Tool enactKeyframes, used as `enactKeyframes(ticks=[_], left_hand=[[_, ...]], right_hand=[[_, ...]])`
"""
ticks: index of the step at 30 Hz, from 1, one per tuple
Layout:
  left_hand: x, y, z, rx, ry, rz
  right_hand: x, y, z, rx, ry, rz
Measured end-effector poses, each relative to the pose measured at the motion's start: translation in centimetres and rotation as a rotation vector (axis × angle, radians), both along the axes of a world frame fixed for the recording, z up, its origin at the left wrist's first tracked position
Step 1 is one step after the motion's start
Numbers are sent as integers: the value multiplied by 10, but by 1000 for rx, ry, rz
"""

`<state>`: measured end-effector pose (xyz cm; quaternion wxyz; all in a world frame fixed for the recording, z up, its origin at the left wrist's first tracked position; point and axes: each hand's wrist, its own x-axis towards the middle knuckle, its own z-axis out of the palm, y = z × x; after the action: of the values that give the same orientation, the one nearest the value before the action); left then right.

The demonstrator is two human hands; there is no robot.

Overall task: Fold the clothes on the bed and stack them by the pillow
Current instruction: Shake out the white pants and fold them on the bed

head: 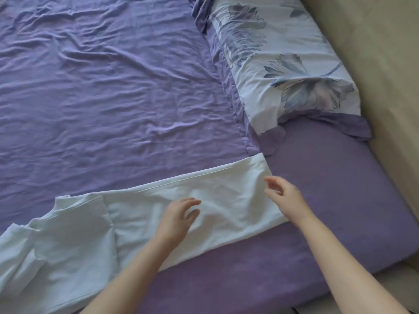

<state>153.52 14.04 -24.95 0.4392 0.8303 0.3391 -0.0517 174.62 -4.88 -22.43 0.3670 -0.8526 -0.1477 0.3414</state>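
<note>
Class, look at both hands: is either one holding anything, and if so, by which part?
Nothing is held. Left hand and right hand hover open over the white garment.

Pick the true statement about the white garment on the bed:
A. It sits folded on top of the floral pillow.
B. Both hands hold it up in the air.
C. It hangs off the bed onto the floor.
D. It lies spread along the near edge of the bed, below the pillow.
D: the white garment lies flat across the purple sheet, short of the floral pillow, and both hands are open.
</note>
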Motion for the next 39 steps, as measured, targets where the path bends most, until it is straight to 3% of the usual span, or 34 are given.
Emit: enactKeyframes(ticks=[3, 9, 11, 15, 20, 23, 28, 32, 39], left_hand=[[-17, 37, -19, 184, 65, 20], [-40, 99, -47, 484, 261, 76], [-37, 113, -48, 519, 348, 93], [-28, 122, -44, 590, 276, 182], [-10, 90, -58, 585, 299, 293], [-6, 43, -59, 509, 244, 271], [-39, -12, -72, 524, 379, -44], [-66, 1, -81, 616, 369, -187], [-83, 15, -82, 502, 646, -68]], right_hand=[[14, 32, -25, -54, -84, -6], [39, 72, -72, -472, -624, 466], [44, 77, -79, -479, -753, 465], [57, 81, -74, -405, -1014, 440], [29, 85, -68, -409, -906, 370], [-36, 87, -73, -244, -905, 620], [-89, 63, -101, -331, -748, 897], [-55, 20, -107, -414, -702, 814], [-42, -5, -101, -666, -572, 677]])
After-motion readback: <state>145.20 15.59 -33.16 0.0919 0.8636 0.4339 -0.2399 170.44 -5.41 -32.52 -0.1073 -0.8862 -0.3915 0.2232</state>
